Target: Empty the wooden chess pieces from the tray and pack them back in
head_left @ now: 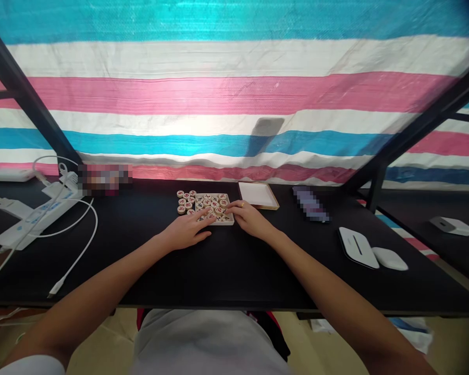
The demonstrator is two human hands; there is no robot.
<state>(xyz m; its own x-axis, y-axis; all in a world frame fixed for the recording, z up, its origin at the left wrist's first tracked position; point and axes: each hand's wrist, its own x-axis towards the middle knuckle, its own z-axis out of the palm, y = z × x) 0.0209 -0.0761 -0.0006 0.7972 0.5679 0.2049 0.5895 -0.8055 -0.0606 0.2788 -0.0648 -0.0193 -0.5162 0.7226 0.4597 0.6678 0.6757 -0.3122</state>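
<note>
A shallow white box on the black table holds several round Chinese chess pieces with red or dark characters. My left hand reaches over the box's lower left side, its fingers stretched over the pieces and its thumb apart. At the right edge of the box is my right hand, a ring on one finger. Its fingers extend over the rim and touch or nearly touch pieces there; the fingertips are small in view. Left of the box, more loose chess pieces lie close together on the table.
Behind my right hand lies a white-lined box lid. A pixelated phone-like object, a white flat device and a white rounded case are at right. A power strip with white cables occupies the left side.
</note>
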